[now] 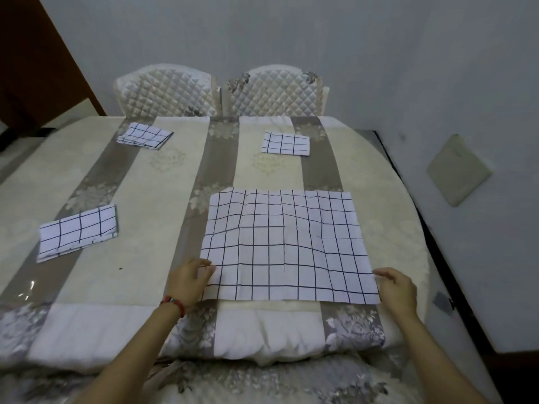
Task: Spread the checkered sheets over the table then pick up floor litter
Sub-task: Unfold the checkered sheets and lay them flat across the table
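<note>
A white checkered sheet (287, 246) with dark grid lines lies spread flat on the near right part of the table (163, 199). My left hand (188, 279) rests at its near left edge, fingers curved over the cloth's border. At the sheet's near right corner sits my right hand (396, 290), fingers loosely bent and touching the edge. Three folded checkered sheets lie apart: one at the left (78, 231), one at the far left (144, 135), one at the far middle (285, 143).
The table wears a cream and grey striped floral cover with a padded front edge (262, 330). Two quilted chairs (218, 91) stand at the far side against a grey wall. A dark floor strip (455, 272) runs along the right.
</note>
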{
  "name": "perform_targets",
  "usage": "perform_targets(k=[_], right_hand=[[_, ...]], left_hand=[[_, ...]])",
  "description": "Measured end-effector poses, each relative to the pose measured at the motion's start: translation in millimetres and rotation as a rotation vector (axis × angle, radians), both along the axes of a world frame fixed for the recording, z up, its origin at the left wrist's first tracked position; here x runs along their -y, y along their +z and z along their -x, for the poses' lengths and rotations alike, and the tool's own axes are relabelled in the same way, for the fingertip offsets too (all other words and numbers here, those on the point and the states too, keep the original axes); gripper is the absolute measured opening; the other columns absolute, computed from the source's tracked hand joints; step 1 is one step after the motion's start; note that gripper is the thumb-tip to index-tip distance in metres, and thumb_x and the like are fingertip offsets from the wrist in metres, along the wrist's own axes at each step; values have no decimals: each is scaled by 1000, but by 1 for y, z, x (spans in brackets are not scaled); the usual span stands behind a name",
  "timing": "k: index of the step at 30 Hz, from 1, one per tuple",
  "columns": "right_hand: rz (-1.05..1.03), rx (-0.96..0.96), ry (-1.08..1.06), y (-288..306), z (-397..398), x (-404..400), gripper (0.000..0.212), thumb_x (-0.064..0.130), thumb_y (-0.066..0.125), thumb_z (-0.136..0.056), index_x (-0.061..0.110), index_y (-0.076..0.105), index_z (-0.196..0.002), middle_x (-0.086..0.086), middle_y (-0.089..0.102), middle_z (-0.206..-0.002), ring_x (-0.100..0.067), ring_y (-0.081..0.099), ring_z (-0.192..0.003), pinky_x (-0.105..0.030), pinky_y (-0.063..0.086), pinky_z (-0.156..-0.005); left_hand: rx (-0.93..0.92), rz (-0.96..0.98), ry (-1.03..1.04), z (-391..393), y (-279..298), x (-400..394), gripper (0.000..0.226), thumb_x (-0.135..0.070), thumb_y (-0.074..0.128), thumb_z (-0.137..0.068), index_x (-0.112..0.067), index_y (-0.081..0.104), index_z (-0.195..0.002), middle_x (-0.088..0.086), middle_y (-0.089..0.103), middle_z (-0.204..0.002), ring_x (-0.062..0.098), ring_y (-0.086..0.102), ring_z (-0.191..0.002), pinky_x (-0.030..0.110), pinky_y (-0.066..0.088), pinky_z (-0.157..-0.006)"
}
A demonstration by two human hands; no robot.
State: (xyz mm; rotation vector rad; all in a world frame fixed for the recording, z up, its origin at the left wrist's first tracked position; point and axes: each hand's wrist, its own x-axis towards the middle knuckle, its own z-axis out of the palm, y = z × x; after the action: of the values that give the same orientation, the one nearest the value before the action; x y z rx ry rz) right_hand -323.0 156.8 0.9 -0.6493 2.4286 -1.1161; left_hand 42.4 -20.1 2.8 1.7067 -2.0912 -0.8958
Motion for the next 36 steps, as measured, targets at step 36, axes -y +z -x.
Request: perform_targets(k=[36], right_hand=[[-178,-519,661,-36,-91,115,49,36,37,-97,19,31,-143,-4,23,-155,-21,15,-145,-38,7,-117]], left_hand=[[69,-146,350,15,-32,33,44,-23,65,-80,-18,32,-51,-1,36,-50,19,39,-52,24,27,-48]])
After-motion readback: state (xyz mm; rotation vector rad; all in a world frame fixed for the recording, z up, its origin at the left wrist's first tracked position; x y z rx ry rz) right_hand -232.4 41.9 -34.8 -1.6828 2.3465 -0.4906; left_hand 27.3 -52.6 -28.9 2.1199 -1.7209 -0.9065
